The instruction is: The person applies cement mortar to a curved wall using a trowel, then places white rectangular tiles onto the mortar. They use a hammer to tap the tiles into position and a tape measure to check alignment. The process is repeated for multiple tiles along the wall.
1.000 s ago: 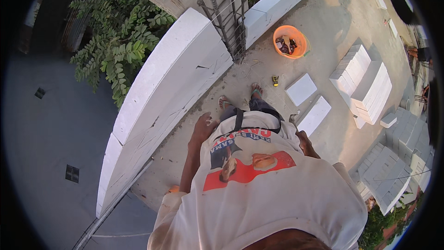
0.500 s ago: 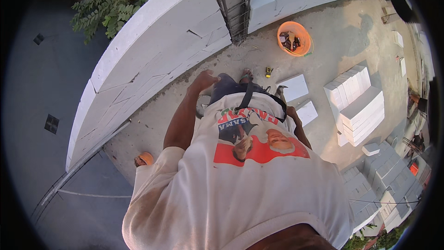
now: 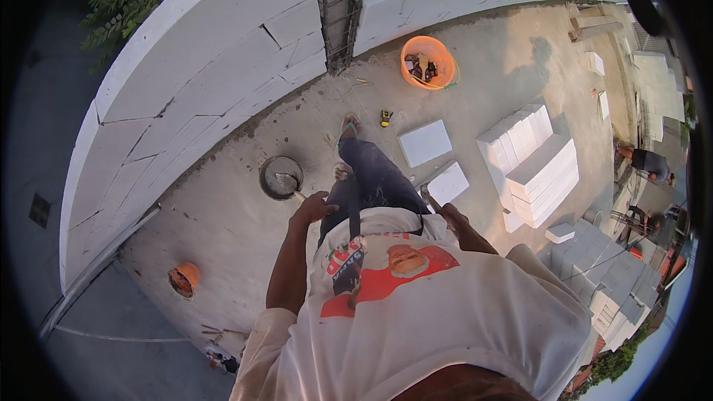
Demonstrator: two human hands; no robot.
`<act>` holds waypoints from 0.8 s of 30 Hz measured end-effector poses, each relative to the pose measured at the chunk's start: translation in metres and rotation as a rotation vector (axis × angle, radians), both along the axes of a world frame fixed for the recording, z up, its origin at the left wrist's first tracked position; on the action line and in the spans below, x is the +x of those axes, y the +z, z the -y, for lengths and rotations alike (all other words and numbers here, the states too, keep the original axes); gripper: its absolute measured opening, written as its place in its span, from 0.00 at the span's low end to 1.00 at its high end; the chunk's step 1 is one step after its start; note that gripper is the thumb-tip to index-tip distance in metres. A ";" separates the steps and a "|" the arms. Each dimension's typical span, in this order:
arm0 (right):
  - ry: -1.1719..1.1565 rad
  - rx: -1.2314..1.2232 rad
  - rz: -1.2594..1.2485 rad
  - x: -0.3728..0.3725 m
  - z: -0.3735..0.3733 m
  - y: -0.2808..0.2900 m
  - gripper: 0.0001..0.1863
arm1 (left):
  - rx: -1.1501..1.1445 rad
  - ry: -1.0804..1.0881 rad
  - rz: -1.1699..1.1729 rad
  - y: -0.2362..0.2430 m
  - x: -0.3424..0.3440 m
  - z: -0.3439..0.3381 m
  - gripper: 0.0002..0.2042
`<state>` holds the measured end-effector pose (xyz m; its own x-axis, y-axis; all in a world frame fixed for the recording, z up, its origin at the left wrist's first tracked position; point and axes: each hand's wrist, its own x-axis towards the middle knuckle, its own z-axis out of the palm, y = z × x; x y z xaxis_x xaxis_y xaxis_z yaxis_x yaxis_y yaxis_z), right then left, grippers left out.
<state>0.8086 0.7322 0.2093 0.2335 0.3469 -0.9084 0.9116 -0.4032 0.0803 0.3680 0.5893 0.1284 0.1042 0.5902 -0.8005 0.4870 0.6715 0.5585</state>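
My left hand (image 3: 316,209) hangs beside my thigh with loosely bent fingers, and I see nothing held in it. Just past it, a round dark bucket (image 3: 264,177) stands on the floor. A trowel (image 3: 286,178) lies in that bucket, its pale handle pointing toward my left hand; whether they touch is unclear. At my other hip, my right hand (image 3: 454,217) is closed around a hammer (image 3: 426,194), mostly hidden by the hand and shirt. Two white blocks lie flat close by, a nearer block (image 3: 448,183) and a farther block (image 3: 425,143).
A low white block wall (image 3: 215,78) curves along the left and far side, broken by a column of rebar (image 3: 344,15). An orange bucket (image 3: 451,67), a yellow-black tape measure (image 3: 385,118), stacked white blocks (image 3: 535,171) and a small orange pot (image 3: 187,278) stand around. Another person (image 3: 649,163) is far right.
The view has shifted, bringing the bucket with the trowel fully into sight. My left hand has dropped lower, nearer the trowel handle. My feet and legs show more. The right hand keeps its hold.
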 end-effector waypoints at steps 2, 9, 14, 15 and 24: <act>-0.009 -0.073 0.008 0.005 -0.003 -0.006 0.12 | -0.084 0.112 0.066 0.009 0.024 0.033 0.41; -0.175 0.066 -0.050 0.016 -0.020 -0.022 0.07 | -0.404 0.689 0.384 0.054 0.083 0.073 0.43; -0.192 0.184 -0.001 0.047 -0.077 -0.027 0.10 | -0.354 0.675 0.350 0.012 0.111 0.050 0.45; -0.189 0.192 0.041 0.071 -0.088 -0.051 0.11 | -0.342 0.668 0.329 0.000 0.116 0.046 0.47; -0.477 0.101 0.019 0.163 -0.198 -0.103 0.17 | -0.332 0.617 -0.153 -0.091 0.151 -0.075 0.59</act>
